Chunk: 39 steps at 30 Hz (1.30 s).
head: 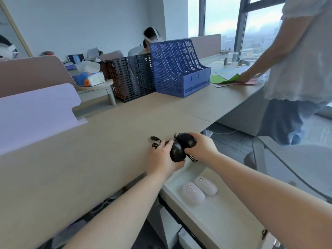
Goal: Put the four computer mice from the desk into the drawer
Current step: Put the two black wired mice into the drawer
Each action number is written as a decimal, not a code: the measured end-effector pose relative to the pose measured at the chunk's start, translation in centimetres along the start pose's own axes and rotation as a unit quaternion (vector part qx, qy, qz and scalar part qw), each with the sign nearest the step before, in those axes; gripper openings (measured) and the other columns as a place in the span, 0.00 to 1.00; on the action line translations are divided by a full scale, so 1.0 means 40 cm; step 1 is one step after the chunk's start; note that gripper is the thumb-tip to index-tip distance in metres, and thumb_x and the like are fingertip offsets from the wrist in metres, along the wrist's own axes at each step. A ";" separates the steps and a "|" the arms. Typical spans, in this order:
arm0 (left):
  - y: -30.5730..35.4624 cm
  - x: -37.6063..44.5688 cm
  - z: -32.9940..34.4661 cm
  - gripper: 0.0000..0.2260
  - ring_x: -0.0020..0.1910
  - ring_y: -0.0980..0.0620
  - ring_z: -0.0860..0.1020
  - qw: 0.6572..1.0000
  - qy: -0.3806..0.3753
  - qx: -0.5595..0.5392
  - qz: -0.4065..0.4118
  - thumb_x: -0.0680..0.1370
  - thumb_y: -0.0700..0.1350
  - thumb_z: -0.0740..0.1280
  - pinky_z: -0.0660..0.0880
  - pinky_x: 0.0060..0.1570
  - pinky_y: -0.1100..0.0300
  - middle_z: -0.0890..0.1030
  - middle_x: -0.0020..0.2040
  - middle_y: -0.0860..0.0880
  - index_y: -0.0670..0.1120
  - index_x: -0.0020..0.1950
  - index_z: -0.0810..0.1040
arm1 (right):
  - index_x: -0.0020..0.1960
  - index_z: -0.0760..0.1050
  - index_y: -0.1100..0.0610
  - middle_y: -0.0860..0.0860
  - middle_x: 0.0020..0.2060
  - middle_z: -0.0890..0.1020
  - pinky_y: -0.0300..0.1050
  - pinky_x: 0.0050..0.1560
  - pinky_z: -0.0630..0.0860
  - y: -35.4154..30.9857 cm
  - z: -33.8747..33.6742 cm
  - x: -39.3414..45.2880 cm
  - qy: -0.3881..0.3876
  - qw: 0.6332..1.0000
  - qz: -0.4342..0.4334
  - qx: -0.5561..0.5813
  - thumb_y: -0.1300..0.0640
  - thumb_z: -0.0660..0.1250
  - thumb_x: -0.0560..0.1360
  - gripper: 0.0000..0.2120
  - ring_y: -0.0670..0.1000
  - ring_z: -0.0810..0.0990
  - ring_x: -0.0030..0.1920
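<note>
Two black wired mice sit at the desk's (89,159) front edge, each under one of my hands. My left hand (161,159) grips the nearer black mouse (177,152). My right hand (202,146) grips the farther black mouse (186,140). Their black cables (155,141) trail onto the desk to the left, and a loop hangs below the hands. Just below, the white drawer (224,209) stands pulled out, and two pale pink mice (194,193) (206,186) lie side by side in it.
A blue file rack (179,69) and a black file rack (133,78) stand at the back of the desk. A lilac divider panel (36,114) rises at the left. Another person (296,69) stands at the right, handling coloured papers (231,79). A chair (296,168) is at the right.
</note>
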<state>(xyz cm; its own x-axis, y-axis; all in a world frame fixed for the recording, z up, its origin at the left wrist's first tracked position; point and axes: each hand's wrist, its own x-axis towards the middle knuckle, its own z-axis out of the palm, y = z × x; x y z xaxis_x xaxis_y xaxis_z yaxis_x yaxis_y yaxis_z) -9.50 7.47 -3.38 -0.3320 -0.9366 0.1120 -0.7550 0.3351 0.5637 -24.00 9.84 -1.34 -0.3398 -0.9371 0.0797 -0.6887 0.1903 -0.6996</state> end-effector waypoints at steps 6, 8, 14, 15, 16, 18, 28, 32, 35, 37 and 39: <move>0.050 -0.072 0.088 0.37 0.75 0.41 0.59 0.999 0.009 0.006 0.030 0.67 0.57 0.72 0.69 0.67 0.47 0.62 0.77 0.47 0.53 0.73 0.63 | 0.62 0.75 0.51 0.51 0.51 0.82 0.42 0.50 0.72 0.078 -0.060 -0.105 -0.001 0.999 0.039 0.023 0.59 0.68 0.68 0.22 0.55 0.78 0.55; 0.064 -0.099 0.124 0.37 0.76 0.40 0.57 0.999 0.002 0.015 0.038 0.67 0.57 0.72 0.69 0.66 0.46 0.60 0.77 0.48 0.53 0.74 0.62 | 0.65 0.74 0.50 0.51 0.57 0.81 0.40 0.52 0.69 0.118 -0.064 -0.132 -0.003 0.998 0.049 0.029 0.59 0.69 0.68 0.24 0.54 0.77 0.60; 0.082 -0.181 0.252 0.35 0.74 0.42 0.56 1.000 -0.017 0.007 0.011 0.68 0.57 0.71 0.73 0.61 0.47 0.63 0.75 0.48 0.53 0.72 0.64 | 0.65 0.73 0.46 0.50 0.57 0.81 0.43 0.51 0.74 0.240 -0.057 -0.195 -0.034 0.996 0.073 0.022 0.58 0.70 0.69 0.25 0.53 0.77 0.57; 0.081 -0.189 0.275 0.35 0.74 0.42 0.57 1.000 -0.030 0.009 0.002 0.68 0.58 0.71 0.73 0.61 0.47 0.63 0.75 0.48 0.53 0.72 0.64 | 0.62 0.75 0.45 0.49 0.55 0.82 0.44 0.49 0.75 0.264 -0.051 -0.200 -0.047 0.996 0.075 0.009 0.57 0.70 0.68 0.23 0.53 0.78 0.56; 0.081 -0.196 0.297 0.34 0.74 0.42 0.58 0.999 -0.044 0.006 -0.011 0.67 0.58 0.70 0.73 0.61 0.48 0.64 0.74 0.48 0.54 0.71 0.64 | 0.60 0.76 0.46 0.49 0.54 0.82 0.44 0.49 0.74 0.287 -0.046 -0.203 -0.059 0.995 0.078 -0.003 0.57 0.70 0.67 0.21 0.53 0.79 0.55; 0.079 -0.205 0.338 0.32 0.70 0.43 0.64 0.997 -0.071 -0.009 -0.040 0.65 0.58 0.70 0.74 0.59 0.50 0.68 0.71 0.49 0.55 0.68 0.67 | 0.58 0.78 0.48 0.50 0.53 0.83 0.45 0.51 0.74 0.326 -0.038 -0.208 -0.082 0.992 0.094 -0.020 0.56 0.70 0.66 0.20 0.54 0.79 0.55; 0.063 -0.222 0.427 0.32 0.70 0.46 0.66 0.984 -0.169 0.004 -0.058 0.65 0.60 0.71 0.72 0.62 0.51 0.64 0.74 0.50 0.52 0.65 0.70 | 0.63 0.74 0.58 0.56 0.58 0.80 0.50 0.60 0.74 0.443 0.014 -0.207 -0.161 0.975 0.137 -0.065 0.57 0.71 0.68 0.24 0.58 0.76 0.60; 0.066 -0.232 0.445 0.39 0.72 0.43 0.63 0.973 -0.215 0.082 -0.030 0.65 0.61 0.74 0.71 0.65 0.47 0.58 0.76 0.46 0.47 0.70 0.64 | 0.70 0.67 0.50 0.54 0.61 0.77 0.47 0.60 0.72 0.455 0.032 -0.200 -0.202 0.970 0.106 -0.084 0.58 0.70 0.68 0.31 0.57 0.73 0.63; 0.073 -0.237 0.453 0.31 0.67 0.43 0.67 0.966 -0.228 0.119 -0.010 0.68 0.57 0.74 0.71 0.62 0.49 0.65 0.69 0.43 0.44 0.65 0.68 | 0.73 0.60 0.45 0.58 0.61 0.70 0.51 0.62 0.73 0.468 0.052 -0.201 -0.247 0.953 0.109 -0.136 0.54 0.70 0.68 0.36 0.61 0.73 0.61; 0.069 -0.233 0.461 0.27 0.64 0.43 0.69 0.962 -0.233 0.143 -0.001 0.71 0.53 0.73 0.72 0.60 0.50 0.68 0.64 0.43 0.44 0.64 0.68 | 0.73 0.58 0.44 0.58 0.61 0.68 0.53 0.61 0.75 0.477 0.059 -0.202 -0.266 0.941 0.118 -0.172 0.51 0.70 0.68 0.37 0.63 0.75 0.58; 0.063 -0.226 0.468 0.24 0.62 0.43 0.71 0.959 -0.236 0.156 0.000 0.72 0.49 0.73 0.72 0.58 0.51 0.68 0.63 0.43 0.44 0.63 0.69 | 0.73 0.56 0.43 0.58 0.61 0.68 0.53 0.58 0.77 0.484 0.061 -0.200 -0.277 0.930 0.119 -0.211 0.51 0.69 0.69 0.37 0.63 0.76 0.56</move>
<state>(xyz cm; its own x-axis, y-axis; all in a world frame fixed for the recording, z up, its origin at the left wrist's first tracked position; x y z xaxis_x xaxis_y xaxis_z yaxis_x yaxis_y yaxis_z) -19.01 18.69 -18.29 -0.4953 -0.8104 -0.3129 -0.8632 0.4185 0.2825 -33.04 20.32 -17.24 -0.2132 -0.8390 -0.5006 -0.8665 0.3991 -0.2998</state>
